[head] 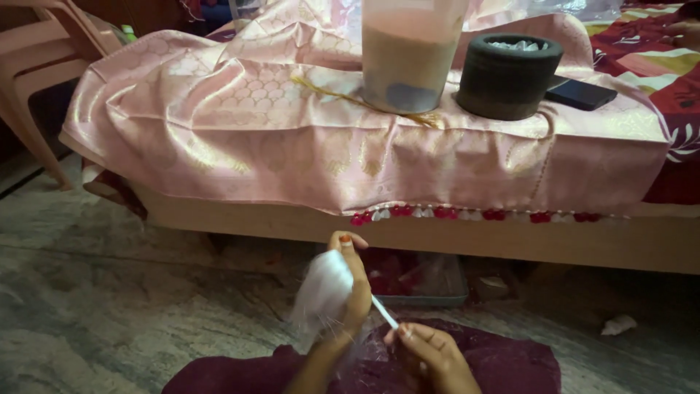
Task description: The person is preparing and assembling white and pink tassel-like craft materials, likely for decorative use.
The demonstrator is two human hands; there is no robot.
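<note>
My left hand (pixel 351 288) is raised at the lower middle of the head view, fingers closed around a fluffy bunch of white thread (pixel 321 292). A thin white strand (pixel 384 312) runs from it down to my right hand (pixel 430 354), which pinches the strand's end just below and to the right. Both hands hover over a dark maroon cloth (pixel 503 365) on my lap. Straight ahead, pink silk fabric (pixel 292 131) hangs over the bed edge, with a row of red and white tassels (pixel 467 214) along its hem.
On the fabric stand a tall plastic jar (pixel 408 55), a dark round container (pixel 508 75) and a black phone (pixel 581 93). A tray (pixel 419 281) sits on the stone floor under the bed. A plastic chair (pixel 36 66) is at left; a paper scrap (pixel 618 324) at right.
</note>
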